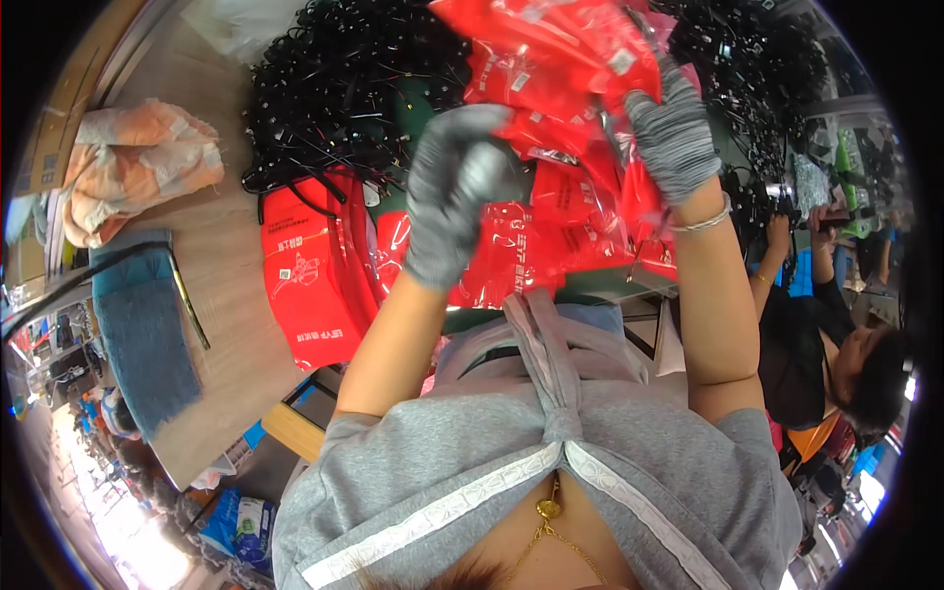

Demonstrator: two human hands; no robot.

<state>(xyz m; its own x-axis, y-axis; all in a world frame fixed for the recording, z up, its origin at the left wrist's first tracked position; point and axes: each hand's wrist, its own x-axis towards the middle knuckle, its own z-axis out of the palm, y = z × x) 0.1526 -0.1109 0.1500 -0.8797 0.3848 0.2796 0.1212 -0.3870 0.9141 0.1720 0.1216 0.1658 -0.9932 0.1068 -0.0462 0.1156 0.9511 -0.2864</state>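
Note:
My right hand [674,143], in a grey knit glove, is closed on a red plastic bag [551,44] raised at the far side of the table. Part of the bag is blurred. My left hand [452,197], gloved the same way, is just left of the bag and smeared by motion; its fingers cannot be made out clearly. Below and between both hands lie more red printed bags [501,261], some with a shiny clear surface. Another stack of red bags [310,265] hangs over the near table edge on the left.
Heaped black cables [334,84] with small metal ends lie at the far left, and another black heap [742,59] at the far right. A pale orange cloth [147,162] and a blue pad [147,334] rest on the left. A co-worker [836,364] sits on the right.

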